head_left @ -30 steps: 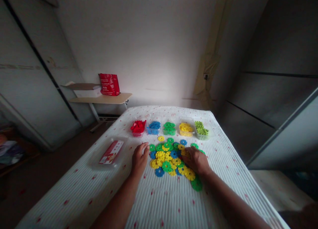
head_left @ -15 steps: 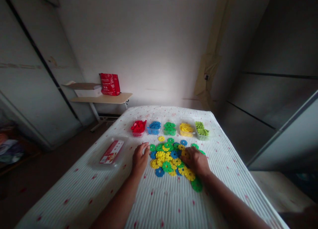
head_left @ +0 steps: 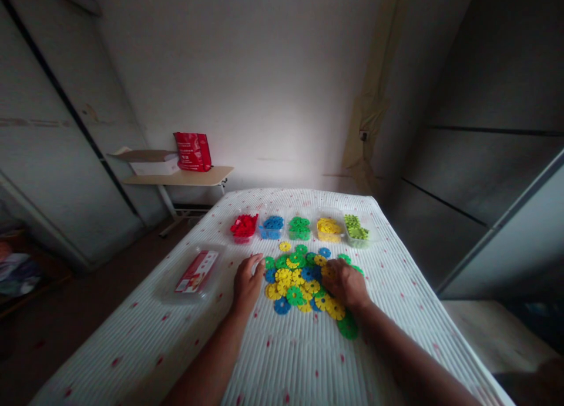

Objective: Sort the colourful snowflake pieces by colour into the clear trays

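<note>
A loose pile of flower-shaped plastic discs [head_left: 296, 277] in yellow, green and blue lies on the bed-like padded surface, between my two hands. My left hand [head_left: 247, 281] rests at the pile's left edge, thumb and fingers apart and loosely curved, close to a green disc [head_left: 269, 262]. On the other side, my right hand [head_left: 349, 284] lies over the right part of the pile. Its bent fingers touch yellow discs [head_left: 328, 271] and hide some pieces; I see nothing lifted in it. A large green disc [head_left: 348, 326] lies below the right wrist.
Behind the pile stand clear tubs of red pieces [head_left: 244, 227], blue pieces [head_left: 272, 226], green pieces [head_left: 299, 227], yellow pieces [head_left: 329, 228] and light-green pieces [head_left: 356, 227]. A clear lid with a red label [head_left: 197, 272] lies left. Beyond is a side table [head_left: 198, 177] holding a red bag [head_left: 194, 151].
The view has shifted very slightly. Both hands and the discs keep nearly the same places.
</note>
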Motion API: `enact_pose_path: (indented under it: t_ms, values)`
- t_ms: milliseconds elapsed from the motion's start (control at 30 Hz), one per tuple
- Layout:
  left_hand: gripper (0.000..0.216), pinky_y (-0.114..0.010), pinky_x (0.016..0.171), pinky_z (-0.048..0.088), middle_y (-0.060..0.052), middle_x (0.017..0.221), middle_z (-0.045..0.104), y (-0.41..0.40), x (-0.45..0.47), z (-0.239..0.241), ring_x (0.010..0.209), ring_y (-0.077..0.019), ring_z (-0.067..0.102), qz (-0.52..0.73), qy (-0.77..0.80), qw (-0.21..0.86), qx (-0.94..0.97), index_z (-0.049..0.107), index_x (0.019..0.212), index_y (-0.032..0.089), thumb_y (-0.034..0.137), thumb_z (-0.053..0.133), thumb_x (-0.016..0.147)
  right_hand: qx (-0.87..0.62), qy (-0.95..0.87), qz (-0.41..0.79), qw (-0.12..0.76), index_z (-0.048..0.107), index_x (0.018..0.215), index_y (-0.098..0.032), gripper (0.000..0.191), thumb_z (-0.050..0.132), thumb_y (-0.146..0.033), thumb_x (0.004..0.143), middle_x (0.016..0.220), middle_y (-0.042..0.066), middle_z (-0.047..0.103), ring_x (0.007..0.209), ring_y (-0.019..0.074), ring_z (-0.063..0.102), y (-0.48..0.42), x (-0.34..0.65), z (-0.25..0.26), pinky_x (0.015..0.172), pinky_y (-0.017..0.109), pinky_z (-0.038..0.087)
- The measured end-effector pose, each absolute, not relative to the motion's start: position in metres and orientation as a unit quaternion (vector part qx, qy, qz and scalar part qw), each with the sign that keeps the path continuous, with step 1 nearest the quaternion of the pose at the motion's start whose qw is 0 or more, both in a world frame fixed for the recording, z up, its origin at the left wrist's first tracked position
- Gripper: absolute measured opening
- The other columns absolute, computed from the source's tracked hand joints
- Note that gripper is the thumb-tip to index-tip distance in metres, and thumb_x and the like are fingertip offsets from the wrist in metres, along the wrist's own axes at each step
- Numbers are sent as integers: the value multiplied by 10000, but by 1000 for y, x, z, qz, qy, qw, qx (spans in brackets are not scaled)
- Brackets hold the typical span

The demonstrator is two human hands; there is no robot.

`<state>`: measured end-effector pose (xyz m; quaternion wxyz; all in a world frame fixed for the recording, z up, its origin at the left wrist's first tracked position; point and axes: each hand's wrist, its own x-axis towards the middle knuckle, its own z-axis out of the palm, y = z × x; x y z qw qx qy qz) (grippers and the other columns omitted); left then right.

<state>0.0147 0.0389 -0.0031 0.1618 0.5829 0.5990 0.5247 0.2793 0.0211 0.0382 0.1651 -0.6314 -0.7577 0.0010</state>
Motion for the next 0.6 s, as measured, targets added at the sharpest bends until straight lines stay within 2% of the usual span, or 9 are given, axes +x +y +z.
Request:
enact_pose_path:
  t_ms: [167,333,467,600]
  values:
    - [339,-367,894,459,-100,1026,645,40,14,-4,994,-214,587,527,599,170,578,610,1002,161,389,457,804,-614,-756,24,228,590,1051,-191,335,510,-355,770,990,64,639,816,180,615,28,293,40,674,247,431]
    - [335,-369,878,467,-100,1006,652,40,15,-2,965,-215,597,522,606,170,575,614,988,159,386,456,801,-589,-763,48,261,608,1004,-195,284,503,-321,772,983,65,637,838,178,604,45,300,52,701,255,437]
    - [328,-368,874,466,-102,1009,649,38,16,-1,960,-210,594,525,606,169,573,613,989,158,376,451,806,-593,-771,47,229,604,1027,-218,287,509,-303,770,1017,54,640,848,178,604,59,290,55,697,254,430]
    - [332,-369,886,461,-104,1020,644,37,16,1,985,-213,587,524,607,168,573,610,991,153,378,449,808,-593,-793,49,133,610,1036,-214,316,529,-324,751,1020,68,631,859,184,603,68,276,50,682,245,416]
